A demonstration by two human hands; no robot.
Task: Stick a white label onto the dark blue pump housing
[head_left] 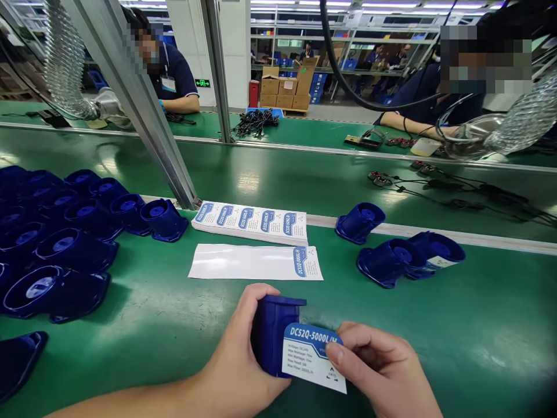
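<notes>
My left hand (243, 360) is wrapped round a dark blue plastic housing (275, 331), held above the green bench. Between thumb and fingers, my right hand (378, 366) pinches a blue-and-white label (307, 355) printed "DC52Q-5000L/H". The label's left edge lies against the housing's right side; whether it sticks there I cannot tell. Beyond the hands lies a white label sheet (243, 262) with one label at its right end. A stack of full label sheets (250, 223) is just behind it.
Several blue housings (69, 247) crowd the left side. Three more stand at right, one housing (439, 252) bearing a white label. A metal post (143, 98) rises behind the sheets. Across a green conveyor (270, 168) with cables (470, 186), two people work near flexible ducts (65, 64).
</notes>
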